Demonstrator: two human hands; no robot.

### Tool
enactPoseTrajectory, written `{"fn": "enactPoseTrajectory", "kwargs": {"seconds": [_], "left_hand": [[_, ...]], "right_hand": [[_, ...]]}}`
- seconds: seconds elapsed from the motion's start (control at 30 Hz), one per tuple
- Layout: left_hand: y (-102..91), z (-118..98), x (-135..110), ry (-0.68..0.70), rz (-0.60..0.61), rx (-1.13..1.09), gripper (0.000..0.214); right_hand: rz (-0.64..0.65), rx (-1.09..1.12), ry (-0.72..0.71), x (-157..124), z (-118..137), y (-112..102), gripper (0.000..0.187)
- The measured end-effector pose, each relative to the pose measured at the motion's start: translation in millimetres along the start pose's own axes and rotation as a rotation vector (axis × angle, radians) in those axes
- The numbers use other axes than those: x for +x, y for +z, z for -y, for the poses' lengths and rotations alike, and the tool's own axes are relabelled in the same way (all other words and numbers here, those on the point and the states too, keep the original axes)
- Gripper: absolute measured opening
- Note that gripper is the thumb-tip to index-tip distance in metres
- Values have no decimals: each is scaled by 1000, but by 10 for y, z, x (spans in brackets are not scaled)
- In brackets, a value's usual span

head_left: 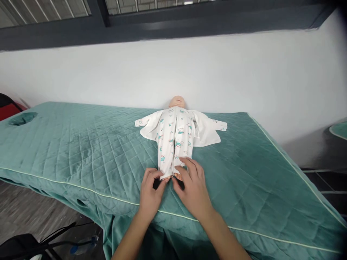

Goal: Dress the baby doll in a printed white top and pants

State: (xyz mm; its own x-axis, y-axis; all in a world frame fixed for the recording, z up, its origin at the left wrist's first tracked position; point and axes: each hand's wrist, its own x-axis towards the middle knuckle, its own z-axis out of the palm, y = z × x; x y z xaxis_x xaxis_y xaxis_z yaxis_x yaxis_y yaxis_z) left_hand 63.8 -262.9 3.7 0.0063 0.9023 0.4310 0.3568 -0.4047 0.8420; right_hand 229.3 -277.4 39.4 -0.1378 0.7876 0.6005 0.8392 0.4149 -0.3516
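A baby doll (pixel 177 102) lies on its back on a green quilted bed cover, its head by the wall. White trousers (pixel 176 133) with a small green and red print stretch from near its chin down to its feet. A white baby shirt (pixel 206 128) is spread open beneath, sleeves out to both sides. My left hand (pixel 151 189) is closed, thumb and index finger at the left trouser cuff. My right hand (pixel 193 184) curves round the other cuff, fingertips on the fabric and thumb by the foot. Toes show just below the cuffs.
The green cover (pixel 89 144) has a face hole (pixel 23 118) at its far left. A white wall (pixel 108 76) rises behind the bed, under a dark window frame (pixel 162 23). On the floor at lower left are a black bag (pixel 20 247) and a plastic bottle (pixel 84 246).
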Motion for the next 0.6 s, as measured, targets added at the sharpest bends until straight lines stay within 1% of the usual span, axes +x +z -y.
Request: {"fn": "enactPoseTrajectory", "kwargs": {"seconds": [0.07,0.17,0.27,0.37,0.43,0.5,0.6], "left_hand": [[3,15,-9,4,5,4,8],[7,33,-14,13,8,15,6],[13,40,-19,21,-1,18,7],[18,45,-34,19,-18,13,8],[19,50,-45,13,-38,14,8],[20,54,-52,6,-48,18,8],[27,54,-52,5,-37,30,10]], "right_hand": [[64,-61,26,63,37,40,17],[115,-61,48,102,49,115,13],[70,23,13,94,21,155,13],[-5,131,-62,71,-13,142,16],[-25,177,-98,52,-23,124,19],[-27,194,-109,32,-24,112,21],[-37,174,-77,6,-24,119,21]]}}
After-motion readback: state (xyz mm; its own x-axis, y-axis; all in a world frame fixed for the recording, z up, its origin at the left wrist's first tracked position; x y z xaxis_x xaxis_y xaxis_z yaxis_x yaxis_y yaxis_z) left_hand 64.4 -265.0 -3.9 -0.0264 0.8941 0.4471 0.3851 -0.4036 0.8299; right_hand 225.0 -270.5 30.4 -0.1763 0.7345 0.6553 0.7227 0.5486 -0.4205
